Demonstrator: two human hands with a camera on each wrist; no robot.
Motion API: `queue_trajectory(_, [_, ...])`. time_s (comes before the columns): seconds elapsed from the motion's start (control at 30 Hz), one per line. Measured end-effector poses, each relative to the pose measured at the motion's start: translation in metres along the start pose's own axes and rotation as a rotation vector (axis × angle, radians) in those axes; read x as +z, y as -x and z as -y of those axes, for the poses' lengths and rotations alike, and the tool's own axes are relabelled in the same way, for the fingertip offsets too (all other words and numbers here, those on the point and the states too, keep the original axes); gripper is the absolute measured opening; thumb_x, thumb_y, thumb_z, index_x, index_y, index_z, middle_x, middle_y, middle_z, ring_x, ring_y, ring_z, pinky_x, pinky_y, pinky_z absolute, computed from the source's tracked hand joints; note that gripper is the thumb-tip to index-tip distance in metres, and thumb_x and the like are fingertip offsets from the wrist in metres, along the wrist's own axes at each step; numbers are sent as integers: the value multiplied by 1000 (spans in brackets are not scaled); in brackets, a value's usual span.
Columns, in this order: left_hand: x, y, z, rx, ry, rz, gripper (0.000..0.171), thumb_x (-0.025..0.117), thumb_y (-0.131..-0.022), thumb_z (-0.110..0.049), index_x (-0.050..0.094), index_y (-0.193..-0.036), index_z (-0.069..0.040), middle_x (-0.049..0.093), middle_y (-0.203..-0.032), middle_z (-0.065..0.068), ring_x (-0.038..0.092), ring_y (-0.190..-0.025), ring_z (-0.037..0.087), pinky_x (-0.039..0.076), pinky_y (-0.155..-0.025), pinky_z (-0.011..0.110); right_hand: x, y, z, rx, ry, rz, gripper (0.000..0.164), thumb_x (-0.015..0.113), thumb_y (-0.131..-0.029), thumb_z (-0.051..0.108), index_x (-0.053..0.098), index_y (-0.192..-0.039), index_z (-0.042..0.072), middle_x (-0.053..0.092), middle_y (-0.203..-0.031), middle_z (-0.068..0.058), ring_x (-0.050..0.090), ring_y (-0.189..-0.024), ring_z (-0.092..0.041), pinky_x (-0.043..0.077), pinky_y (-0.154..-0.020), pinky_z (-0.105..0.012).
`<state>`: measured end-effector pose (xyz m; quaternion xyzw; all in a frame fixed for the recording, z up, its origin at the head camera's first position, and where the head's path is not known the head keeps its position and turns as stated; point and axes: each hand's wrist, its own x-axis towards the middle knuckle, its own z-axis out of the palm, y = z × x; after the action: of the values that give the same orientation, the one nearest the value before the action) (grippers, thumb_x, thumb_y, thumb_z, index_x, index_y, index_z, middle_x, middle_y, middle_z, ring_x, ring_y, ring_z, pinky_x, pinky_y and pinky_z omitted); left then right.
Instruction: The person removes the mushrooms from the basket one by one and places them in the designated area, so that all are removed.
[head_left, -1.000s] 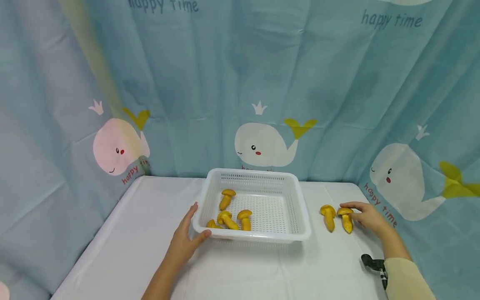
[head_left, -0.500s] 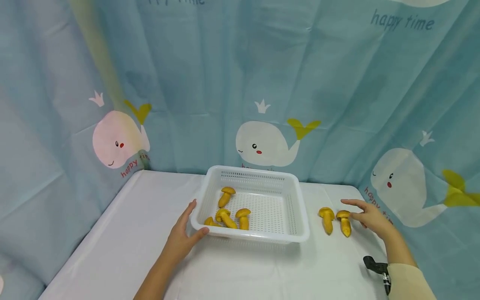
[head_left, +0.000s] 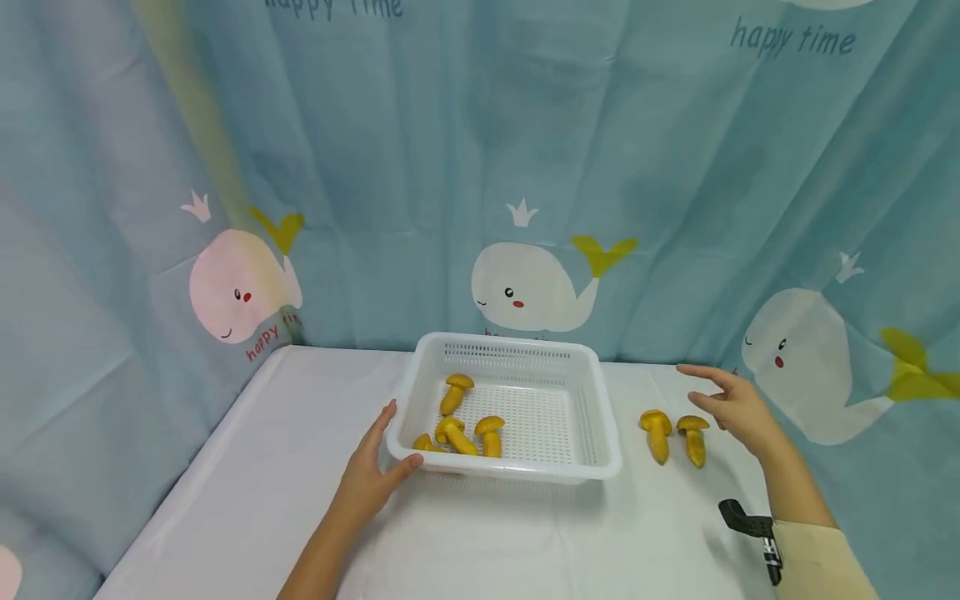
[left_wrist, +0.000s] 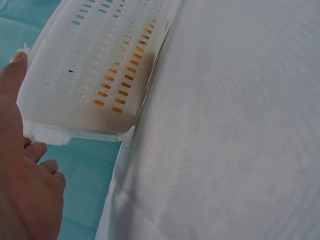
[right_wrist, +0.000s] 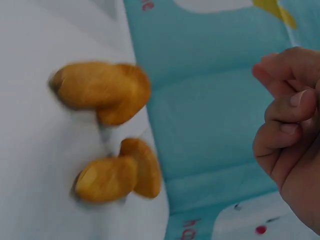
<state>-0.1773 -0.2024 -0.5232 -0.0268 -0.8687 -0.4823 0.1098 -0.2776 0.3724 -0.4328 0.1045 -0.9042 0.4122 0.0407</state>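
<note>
In the head view my left hand [head_left: 367, 475] is at the near left corner of a white perforated plastic basket [head_left: 517, 473]. The thumb touches the front rim and the fingers lie along the left side. Several yellow mushrooms, one of them this mushroom [head_left: 456, 395], lie in the basket's left half. On the table to its right are two more, a left mushroom [head_left: 657, 435] and a right mushroom [head_left: 693, 440]. My right hand [head_left: 738, 412] hovers beside and above the right one, holding nothing, with thumb and index finger apart. Both mushrooms are blurred in the right wrist view.
A white cloth covers the table [head_left: 480, 533]. Blue curtains [head_left: 420, 167] printed with whales hang close behind and at both sides. A black wrist mount [head_left: 746, 518] sticks out from my right sleeve [head_left: 817, 558].
My right hand has lifted off the right mushroom and moved up and back, thumb and index finger spreading apart. That mushroom stays on the table. My left hand has kept its place on the basket.
</note>
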Motion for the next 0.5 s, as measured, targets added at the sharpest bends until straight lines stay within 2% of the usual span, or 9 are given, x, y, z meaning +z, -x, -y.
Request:
queue_trajectory(0.13, [1, -3, 0, 25, -14, -7, 96, 78, -87, -53, 22, -163, -37, 24, -170, 6, 25, -155, 39, 28, -113, 74, -1, -6, 30, -38, -6, 10, 52, 67, -101, 36, 55, -148, 19, 48, -149, -18, 35, -44, -22, 34, -40, -33])
queue_trajectory(0.23, [0, -4, -1, 27, -19, -6, 96, 78, -87, -53, 22, -164, -36, 23, -170, 6, 25, -154, 40, 28, -113, 74, 1, -11, 52, -57, -12, 26, 51, 68, -100, 35, 56, -148, 20, 56, -142, -12, 37, -46, -21, 36, -41, -33])
queue_trajectory(0.3, [1, -4, -1, 24, -11, -2, 97, 78, -87, -52, 22, -164, -35, 23, -170, 6, 25, -155, 40, 27, -113, 73, 3, -14, 66, -70, -18, 37, 50, 69, -100, 35, 57, -146, 22, 67, -110, -4, 37, -45, -21, 38, -42, -33])
queue_trajectory(0.33, [1, -3, -1, 22, -7, 1, 97, 78, -87, -52, 21, -164, -34, 23, -170, 7, 25, -155, 40, 27, -114, 73, 4, -15, 73, -77, -21, 45, 50, 69, -99, 35, 58, -146, 22, 65, -103, 4, 37, -45, -20, 38, -42, -33])
queue_trajectory(0.37, [1, -2, -1, 20, -7, 2, 97, 78, -87, -52, 21, -164, -34, 23, -170, 6, 25, -155, 40, 27, -114, 73, 4, -17, 80, -79, -23, 52, 49, 70, -99, 35, 58, -145, 24, 61, -87, 9, 36, -44, -20, 38, -41, -33])
queue_trajectory(0.43, [0, -1, -1, 17, -9, 3, 97, 78, -87, -51, 21, -164, -34, 23, -170, 6, 25, -154, 40, 27, -114, 73, 5, -21, 92, -92, -23, 68, 49, 70, -99, 34, 58, -145, 25, 44, -67, 15, 35, -43, -19, 37, -40, -33])
queue_trajectory(0.47, [0, 0, -1, 17, -10, 1, 97, 79, -87, -51, 21, -164, -34, 24, -170, 7, 25, -154, 40, 27, -114, 74, 6, -22, 98, -93, -23, 78, 49, 70, -99, 34, 58, -145, 27, 35, -60, 13, 34, -43, -18, 36, -39, -33])
queue_trajectory(0.5, [0, 1, 0, 16, -13, 0, 97, 79, -87, -50, 21, -164, -34, 24, -170, 7, 25, -154, 40, 27, -114, 74, 6, -24, 103, -98, -22, 84, 49, 70, -99, 34, 58, -145, 28, 36, -61, 13, 33, -43, -18, 36, -39, -33])
